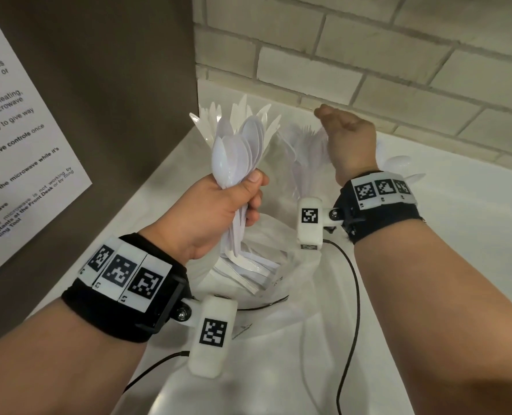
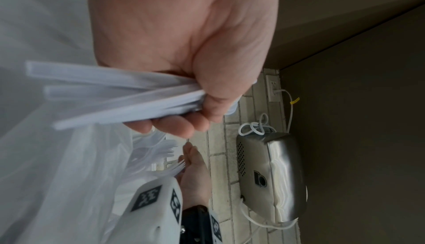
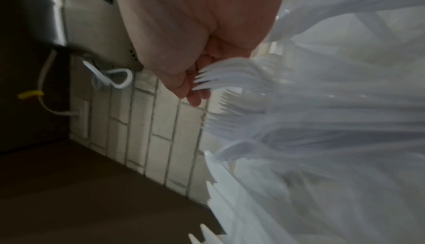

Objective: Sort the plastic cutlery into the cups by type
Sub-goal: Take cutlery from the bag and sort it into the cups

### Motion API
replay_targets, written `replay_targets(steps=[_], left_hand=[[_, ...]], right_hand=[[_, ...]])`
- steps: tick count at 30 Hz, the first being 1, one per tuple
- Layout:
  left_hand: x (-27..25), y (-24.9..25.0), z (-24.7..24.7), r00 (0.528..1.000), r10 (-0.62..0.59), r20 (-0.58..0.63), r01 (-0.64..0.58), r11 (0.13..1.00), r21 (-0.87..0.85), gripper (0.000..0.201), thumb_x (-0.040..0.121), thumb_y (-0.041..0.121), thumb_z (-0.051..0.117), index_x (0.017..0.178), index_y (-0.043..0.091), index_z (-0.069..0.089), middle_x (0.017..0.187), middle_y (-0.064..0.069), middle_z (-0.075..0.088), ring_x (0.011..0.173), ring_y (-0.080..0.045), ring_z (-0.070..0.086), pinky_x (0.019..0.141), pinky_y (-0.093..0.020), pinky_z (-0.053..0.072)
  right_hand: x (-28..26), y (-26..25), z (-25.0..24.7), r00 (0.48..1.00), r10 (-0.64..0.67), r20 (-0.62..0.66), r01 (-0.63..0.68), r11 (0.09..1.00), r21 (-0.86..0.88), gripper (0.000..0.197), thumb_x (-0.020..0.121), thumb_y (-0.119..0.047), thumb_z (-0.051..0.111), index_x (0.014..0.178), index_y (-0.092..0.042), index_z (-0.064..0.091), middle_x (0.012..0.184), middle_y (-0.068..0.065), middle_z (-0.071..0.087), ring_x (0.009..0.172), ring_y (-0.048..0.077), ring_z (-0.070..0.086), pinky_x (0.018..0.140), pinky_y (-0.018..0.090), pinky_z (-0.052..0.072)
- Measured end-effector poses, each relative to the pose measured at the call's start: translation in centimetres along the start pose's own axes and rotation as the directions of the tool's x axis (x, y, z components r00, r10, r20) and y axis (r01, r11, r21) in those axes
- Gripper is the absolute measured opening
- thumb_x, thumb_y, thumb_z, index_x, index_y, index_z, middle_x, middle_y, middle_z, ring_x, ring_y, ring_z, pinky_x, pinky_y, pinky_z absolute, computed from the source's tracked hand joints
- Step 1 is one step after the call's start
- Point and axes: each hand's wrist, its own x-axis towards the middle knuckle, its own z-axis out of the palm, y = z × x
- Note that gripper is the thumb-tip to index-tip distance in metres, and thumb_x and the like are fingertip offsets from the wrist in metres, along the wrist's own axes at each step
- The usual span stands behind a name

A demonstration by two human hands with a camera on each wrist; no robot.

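Head view: left hand point(image 1: 218, 211) closed in a fist around a bundle of white plastic spoons point(image 1: 239, 154), bowls fanned upward above the thumb, handles sticking out below the fist. Just beyond the spoon bowls, a spray of white knives point(image 1: 248, 115) stands upright; the container under them is hidden by the spoons. Below the left hand, a thin clear plastic bag point(image 1: 263, 295) lies on the white counter point(image 1: 458, 265), more white handles showing inside it.

Right hand point(image 1: 347, 139) is raised to the right of the left hand, fingers straight and together, reaching away toward the brick wall point(image 1: 368, 55). A cluster of white forks point(image 1: 305, 136) stands between the two hands, at the right palm. A few spoon bowls lie on the counter just past the right wrist.

Left wrist view: fingers and thumb of the left hand point(image 2: 184, 57) curled tight round the flat spoon point(image 2: 115, 98) handles. Fork point(image 2: 161, 151) tines show beyond, beside the right hand point(image 2: 193, 175), with the bag point(image 2: 69, 175) draped under.

Right wrist view: right hand point(image 3: 195, 38) fingers extended; the fork point(image 3: 230, 77) tines point at the fingertips point(image 3: 195, 98) and seem to touch, though blur makes contact uncertain. No curl round them. Knife point(image 3: 214, 184) tips show lower down, behind cloudy plastic.

Both wrists wear black bands with black-and-white marker tags.
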Motion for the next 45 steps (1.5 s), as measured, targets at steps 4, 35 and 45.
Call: replay_targets(steps=[4,35,45], left_hand=[[-0.1,-0.1,-0.2,0.999,0.018,0.038,-0.018,1.0,-0.023,0.022,0.086,0.033,0.058,0.092,0.012,0.064,0.069,-0.001,0.061,0.068,-0.014,0.061,0.077,-0.031,0.053],[-1.7,0.0,-1.0,0.815,-0.249,0.523,0.356,0.928,-0.112,0.053,0.043,0.003,0.055,0.095,-0.001,0.059,0.085,-0.017,0.058,0.071,-0.026,0.061,0.069,-0.037,0.054],[-1.8,-0.7,-0.7,0.804,-0.28,0.524,0.407,0.903,-0.142,0.058,0.032,0.006,0.074,0.089,0.001,0.065,0.082,-0.015,0.06,0.072,-0.025,0.065,0.065,-0.034,0.057]], right_hand=[[-1.6,-2.4,-0.3,0.989,-0.12,-0.083,0.126,0.99,0.067,0.018,0.092,-0.015,0.058,0.1,-0.014,0.074,0.104,-0.007,0.072,0.105,-0.001,0.062,0.098,0.015,0.045],[-12.0,-5.0,0.9,0.638,-0.214,0.739,-0.068,0.941,0.33,0.05,0.09,0.007,0.043,0.135,-0.014,0.045,0.113,0.014,0.057,0.084,0.038,0.054,0.065,0.041,0.051],[-12.5,-5.1,1.4,0.716,-0.171,0.677,-0.023,0.963,0.267,0.042,0.092,0.014,0.038,0.112,-0.017,0.059,0.1,0.009,0.048,0.088,0.023,0.068,0.092,0.05,0.053]])
